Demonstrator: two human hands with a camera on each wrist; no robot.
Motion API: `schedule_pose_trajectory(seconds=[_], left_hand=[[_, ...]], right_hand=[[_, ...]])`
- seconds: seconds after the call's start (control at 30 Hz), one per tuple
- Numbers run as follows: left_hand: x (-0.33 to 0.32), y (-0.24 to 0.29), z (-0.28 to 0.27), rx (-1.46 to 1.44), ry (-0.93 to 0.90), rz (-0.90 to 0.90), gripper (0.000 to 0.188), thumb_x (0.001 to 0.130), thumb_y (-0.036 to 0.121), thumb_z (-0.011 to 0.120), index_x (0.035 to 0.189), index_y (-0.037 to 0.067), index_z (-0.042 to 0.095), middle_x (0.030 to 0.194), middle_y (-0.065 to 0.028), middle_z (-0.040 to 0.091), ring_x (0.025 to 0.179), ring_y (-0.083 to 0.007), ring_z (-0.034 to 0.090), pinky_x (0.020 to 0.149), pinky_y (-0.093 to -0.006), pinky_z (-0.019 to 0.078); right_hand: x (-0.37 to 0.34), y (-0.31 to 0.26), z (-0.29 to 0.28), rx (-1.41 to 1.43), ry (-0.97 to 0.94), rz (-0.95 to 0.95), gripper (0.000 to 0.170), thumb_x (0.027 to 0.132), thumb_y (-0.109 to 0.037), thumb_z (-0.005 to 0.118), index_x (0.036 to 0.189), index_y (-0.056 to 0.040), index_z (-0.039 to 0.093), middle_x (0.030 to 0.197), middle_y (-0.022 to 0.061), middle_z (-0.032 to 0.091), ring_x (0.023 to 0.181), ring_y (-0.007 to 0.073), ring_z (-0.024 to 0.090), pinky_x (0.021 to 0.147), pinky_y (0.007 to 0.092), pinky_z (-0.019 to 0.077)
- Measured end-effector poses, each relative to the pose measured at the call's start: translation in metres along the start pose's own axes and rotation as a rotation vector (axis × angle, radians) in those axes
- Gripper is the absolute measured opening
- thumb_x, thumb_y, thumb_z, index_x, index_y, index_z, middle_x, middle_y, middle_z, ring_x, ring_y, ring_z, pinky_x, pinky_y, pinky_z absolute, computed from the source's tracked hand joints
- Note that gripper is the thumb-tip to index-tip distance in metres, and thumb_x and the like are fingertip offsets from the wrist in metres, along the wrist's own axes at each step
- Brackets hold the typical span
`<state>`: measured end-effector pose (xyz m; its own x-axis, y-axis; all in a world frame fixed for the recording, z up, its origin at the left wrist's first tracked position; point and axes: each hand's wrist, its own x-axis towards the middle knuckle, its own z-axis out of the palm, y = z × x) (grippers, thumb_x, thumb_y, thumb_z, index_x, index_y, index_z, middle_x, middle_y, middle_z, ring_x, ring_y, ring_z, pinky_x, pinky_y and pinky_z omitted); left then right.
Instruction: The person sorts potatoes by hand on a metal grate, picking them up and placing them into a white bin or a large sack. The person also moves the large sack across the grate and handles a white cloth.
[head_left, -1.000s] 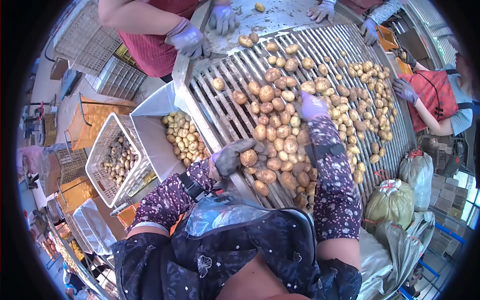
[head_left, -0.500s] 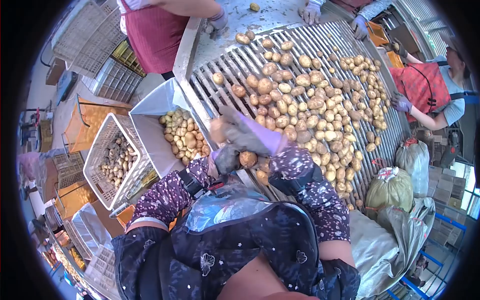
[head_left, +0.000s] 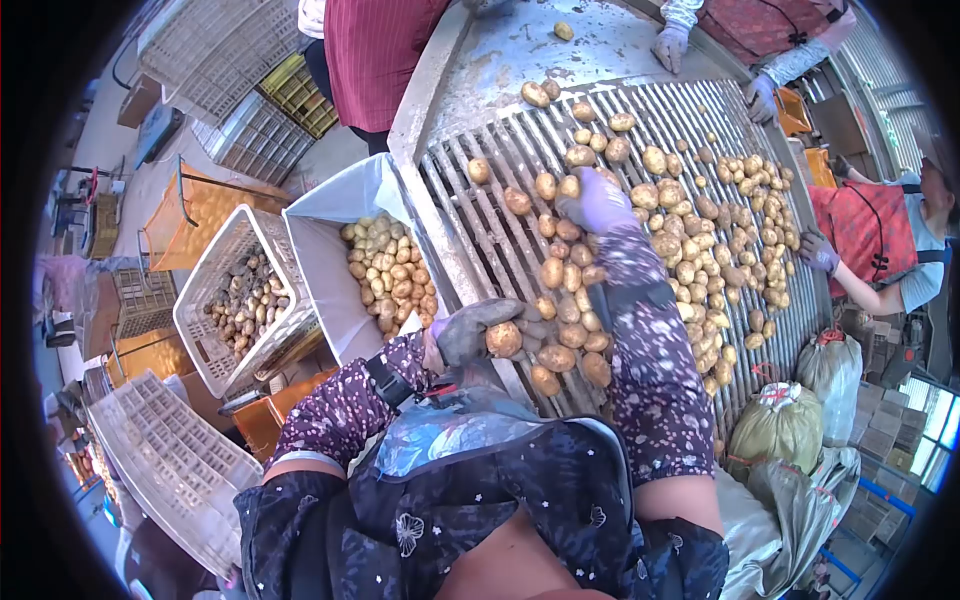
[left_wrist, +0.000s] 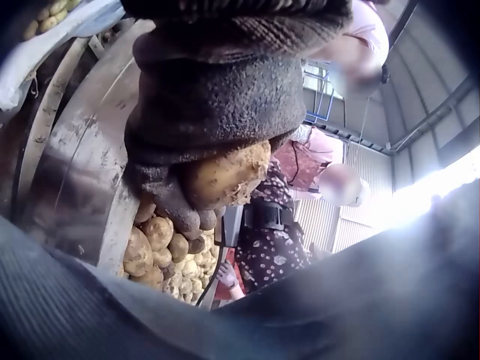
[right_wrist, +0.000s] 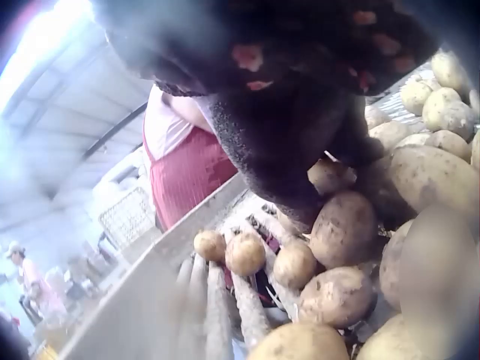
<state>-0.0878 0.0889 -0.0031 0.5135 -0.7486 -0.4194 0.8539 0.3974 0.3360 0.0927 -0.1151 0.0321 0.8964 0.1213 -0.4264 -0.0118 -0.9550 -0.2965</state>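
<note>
Low at the left edge of the slatted roller table, my gloved left hand [head_left: 475, 335] grips a brown potato [head_left: 503, 339]. In the left wrist view, the grey glove's fingers [left_wrist: 176, 202] curl round that potato [left_wrist: 225, 176], which has rough, peeling skin at one end. Farther up the rollers, my right hand [head_left: 605, 205], in a purple and dark glove, reaches down among loose potatoes [head_left: 572, 250]. The right wrist view has its dark fingers on both sides of a partly hidden potato [right_wrist: 330, 177]. More potatoes [right_wrist: 343, 229] lie right beside it.
Left of the table's metal edge stands a lined bin [head_left: 330, 235] with potatoes in it. Beyond it is a white crate [head_left: 190, 330] of darker potatoes. Tied sacks [head_left: 775, 430] stand at the right. Other gloved workers' hands [head_left: 670, 48] rest along the far side.
My right hand swung leftward beside my left hand, then returned up the rollers to the potatoes. My left hand kept its potato. The worker at upper left shifted, and a white crate came into view lower left.
</note>
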Motion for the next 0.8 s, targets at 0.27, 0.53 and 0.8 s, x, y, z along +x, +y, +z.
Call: schedule_pose_trajectory(seconds=[0.27,0.53,0.8], left_hand=[[0.012,0.017,0.001,0.029,0.088,0.044,0.065,0.099,0.052,0.035,0.131,-0.004,0.047,0.109,-0.0178,0.065,0.091,-0.0307,0.067,0.08,-0.037,0.055],[0.002,0.029,0.0,-0.271,-0.286,0.147,0.072,0.097,0.061,0.03,0.142,0.005,0.034,0.133,-0.021,0.051,0.104,-0.0325,0.064,0.079,-0.0433,0.0574],[-0.04,0.003,-0.039,-0.363,-0.17,0.339,0.061,0.097,0.047,0.044,0.145,0.011,0.032,0.133,-0.0205,0.05,0.111,-0.0352,0.059,0.083,-0.0487,0.0555]], right_hand=[[-0.088,0.028,0.018,1.331,-0.116,-0.474,0.051,0.094,-0.028,0.059,0.133,0.0002,0.043,0.119,0.0119,0.06,0.101,0.0223,0.064,0.084,0.0305,0.0543],[-0.147,-0.001,0.055,1.473,-0.101,-0.363,0.082,0.096,-0.064,0.024,0.136,0.0055,0.042,0.139,0.0188,0.046,0.132,0.0277,0.04,0.114,0.0414,0.0243],[-0.162,-0.065,0.078,1.182,-0.152,-0.556,0.057,0.101,-0.041,0.039,0.136,0.0038,0.042,0.134,0.0149,0.049,0.127,0.0252,0.045,0.11,0.0369,0.0292]])
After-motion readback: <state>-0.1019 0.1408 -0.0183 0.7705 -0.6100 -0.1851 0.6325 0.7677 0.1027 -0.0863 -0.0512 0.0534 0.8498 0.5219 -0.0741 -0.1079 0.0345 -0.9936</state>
